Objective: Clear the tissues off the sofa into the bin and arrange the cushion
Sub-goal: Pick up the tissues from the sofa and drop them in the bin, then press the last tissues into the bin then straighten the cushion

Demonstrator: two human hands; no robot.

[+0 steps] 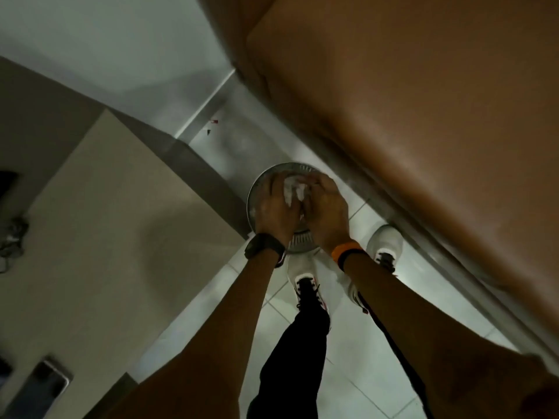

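Note:
A round grey mesh bin (260, 189) stands on the tiled floor beside the brown sofa (423, 116). Both hands hover right over its mouth. My left hand (276, 208), with a black watch on the wrist, and my right hand (328, 211), with an orange band, press together around a wad of white tissues (293, 190). The tissues show between the fingers, just above the bin's opening. Most of the bin's inside is hidden by the hands. No cushion is in view.
A beige low table (106, 237) fills the left side, with a phone (48, 384) near its front corner and cables (13, 237) at the left edge. My white shoes (305, 267) stand on the narrow tiled strip between table and sofa. Small red scraps (211, 125) lie on the floor beyond.

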